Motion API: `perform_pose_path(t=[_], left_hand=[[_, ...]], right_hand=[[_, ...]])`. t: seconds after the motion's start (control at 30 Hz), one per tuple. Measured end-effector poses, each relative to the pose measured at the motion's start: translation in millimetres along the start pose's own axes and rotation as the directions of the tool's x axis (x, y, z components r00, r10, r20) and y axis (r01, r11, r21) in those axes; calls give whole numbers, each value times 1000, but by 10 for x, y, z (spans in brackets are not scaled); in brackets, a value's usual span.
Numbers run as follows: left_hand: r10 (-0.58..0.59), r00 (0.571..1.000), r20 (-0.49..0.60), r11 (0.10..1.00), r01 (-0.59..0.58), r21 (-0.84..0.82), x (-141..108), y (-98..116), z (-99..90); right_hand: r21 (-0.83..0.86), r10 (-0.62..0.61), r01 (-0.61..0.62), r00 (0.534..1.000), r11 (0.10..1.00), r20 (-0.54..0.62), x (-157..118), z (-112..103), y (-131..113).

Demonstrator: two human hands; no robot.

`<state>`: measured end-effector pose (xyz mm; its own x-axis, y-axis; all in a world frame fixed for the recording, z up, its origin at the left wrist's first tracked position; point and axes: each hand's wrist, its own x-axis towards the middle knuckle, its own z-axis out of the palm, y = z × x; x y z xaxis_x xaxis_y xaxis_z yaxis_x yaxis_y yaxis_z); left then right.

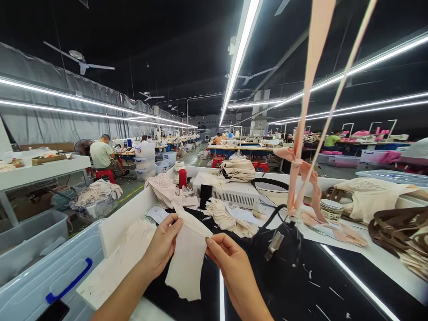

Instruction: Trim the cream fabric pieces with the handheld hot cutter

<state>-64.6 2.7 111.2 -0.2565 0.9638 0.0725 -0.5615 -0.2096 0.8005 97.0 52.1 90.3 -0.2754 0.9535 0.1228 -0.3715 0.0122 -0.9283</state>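
Cream fabric piece [187, 272], held out over the black work surface [321, 276]: main risk, as judged, was uneven tension. Left hand [162, 243] had thumb and forefinger pinched on its upper left edge; right hand [230, 258] was pinched on the upper right corner. A harder pull from one side could have skewed or stretched the thin-looking material. Lower end hung loose and might have curled or creased if set down carelessly. Thread scraps [314, 284] littered the surface off to the right and could have clung to it. A narrow upper part ran past the left hand's pinch toward a pinkish heap [162, 183]; could not tell whether the two joined, but any catch there would likely have tugged the edge out of line. Metal clip [274, 245] stood to the right of the right hand, a possible snag on a wide swing. Pale pile [127, 249] lay left of the left hand, similar enough in colour for a dropped piece to get mixed in. Position: fabric spanned the gap between both hands, most of it hanging below the pinch points.
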Motion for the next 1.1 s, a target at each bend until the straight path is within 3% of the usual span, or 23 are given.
perform_pose_path(t=[0.13, 0.33, 0.57, 0.77, 0.9, 1.1], left_hand=[[4, 999, 52, 995, -10, 102, 19, 48, 32], [94, 988, 122, 991, -104, 79, 68, 69, 173], [127, 981, 146, 985, -141, 96, -23, 219, 236], [74, 984, 163, 976, -105, 191, -271, 302, 158], [-22, 997, 77, 976, 5, 216, -252, 73, -31], [-148, 988, -41, 928, 153, 339, 122, -492, -468]], right_hand=[[-157, -71, 73, 997, 985, 21, 48, -84, -303], [-315, -142, 148, 989, 937, 43, 104, -155, -626], [-339, -136, 141, 990, 930, 40, 96, -114, -707], [-313, -25, 42, 998, 949, 58, -147, -106, -731], [-324, 65, -41, 996, 945, 65, -214, -186, -537], [-464, 164, -117, 985, 878, 61, 19, -355, 259]])
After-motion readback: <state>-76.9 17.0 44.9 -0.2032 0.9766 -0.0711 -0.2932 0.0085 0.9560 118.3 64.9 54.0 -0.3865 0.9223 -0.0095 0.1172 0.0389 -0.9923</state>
